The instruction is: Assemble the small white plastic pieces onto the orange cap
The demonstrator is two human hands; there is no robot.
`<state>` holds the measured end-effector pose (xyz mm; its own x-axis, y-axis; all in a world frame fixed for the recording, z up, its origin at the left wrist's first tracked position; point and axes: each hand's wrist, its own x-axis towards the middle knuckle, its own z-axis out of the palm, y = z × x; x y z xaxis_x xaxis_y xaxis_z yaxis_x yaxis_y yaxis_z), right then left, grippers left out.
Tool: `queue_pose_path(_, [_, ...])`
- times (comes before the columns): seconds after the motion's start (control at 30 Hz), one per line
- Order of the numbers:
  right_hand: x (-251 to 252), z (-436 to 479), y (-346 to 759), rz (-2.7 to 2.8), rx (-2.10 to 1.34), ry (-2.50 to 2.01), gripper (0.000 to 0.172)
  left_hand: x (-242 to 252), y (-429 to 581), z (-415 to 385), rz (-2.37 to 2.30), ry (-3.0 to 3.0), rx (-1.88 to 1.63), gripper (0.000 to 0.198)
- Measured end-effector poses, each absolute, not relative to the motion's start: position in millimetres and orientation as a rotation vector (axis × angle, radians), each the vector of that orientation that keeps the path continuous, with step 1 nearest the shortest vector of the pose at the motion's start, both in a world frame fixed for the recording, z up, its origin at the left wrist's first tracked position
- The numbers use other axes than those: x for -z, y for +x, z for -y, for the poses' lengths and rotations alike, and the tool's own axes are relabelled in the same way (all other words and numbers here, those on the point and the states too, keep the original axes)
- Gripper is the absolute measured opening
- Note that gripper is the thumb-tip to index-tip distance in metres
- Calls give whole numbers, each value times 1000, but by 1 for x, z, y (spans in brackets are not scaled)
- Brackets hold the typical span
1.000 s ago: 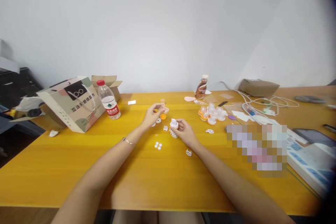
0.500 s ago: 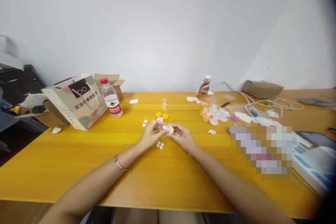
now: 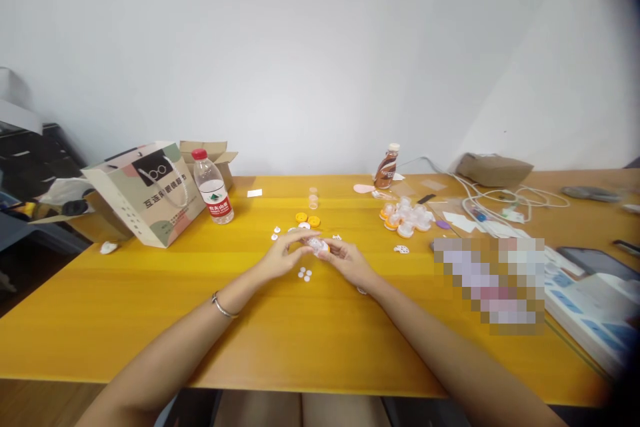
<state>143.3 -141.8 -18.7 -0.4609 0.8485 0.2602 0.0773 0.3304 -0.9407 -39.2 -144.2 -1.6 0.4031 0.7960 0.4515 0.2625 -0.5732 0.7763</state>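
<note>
My left hand (image 3: 284, 255) and my right hand (image 3: 349, 262) meet over the middle of the yellow table (image 3: 150, 300). Between their fingertips they pinch a small clear capsule with an orange end (image 3: 317, 245). Small white flat pieces (image 3: 304, 274) lie on the table just below the hands. Two yellow-orange caps (image 3: 307, 219) sit a little beyond them. A cluster of clear and orange capsules (image 3: 405, 217) lies further right.
A printed paper bag (image 3: 145, 193), an open cardboard box (image 3: 213, 153) and a red-capped water bottle (image 3: 212, 189) stand at the left. A brown drink bottle (image 3: 385, 168), white cables (image 3: 505, 203), a brown paper bag (image 3: 493, 169) and a booklet (image 3: 590, 310) occupy the right.
A second ago the hands were apart, each holding a small part. They came together nearer to me and now hold one capsule between them.
</note>
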Motion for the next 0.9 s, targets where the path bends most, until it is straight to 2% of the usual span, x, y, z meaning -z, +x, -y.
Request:
queue_pose_path(0.13, [20, 141, 145, 1806, -1025, -938, 36, 2, -37, 146, -1044, 2028, -1174, 29])
queue_pose_path(0.23, [19, 141, 146, 1850, -1094, -907, 32, -1, -36, 149, -953, 2156, -1073, 22])
queue_pose_path(0.37, [15, 142, 146, 1830, -1091, -874, 29, -4, -37, 151, -980, 2206, -1077, 42])
queue_pose_path(0.53, [15, 143, 146, 1891, -968, -974, 27, -8, -41, 150, -1024, 2201, -948, 23])
queue_pose_path(0.63, [17, 141, 146, 1850, -963, -937, 28, -14, -45, 151, -1051, 2233, -986, 31])
queue_pose_path(0.7, [18, 140, 146, 1845, -940, -919, 28, -16, -46, 151, -1153, 2195, -982, 28])
queue_pose_path(0.8, [18, 140, 147, 1873, -924, -935, 28, -15, -47, 151, -1070, 2196, -919, 25])
queue_pose_path(0.9, [17, 140, 148, 1878, -889, -935, 28, -14, -46, 150, -1056, 2144, -999, 36])
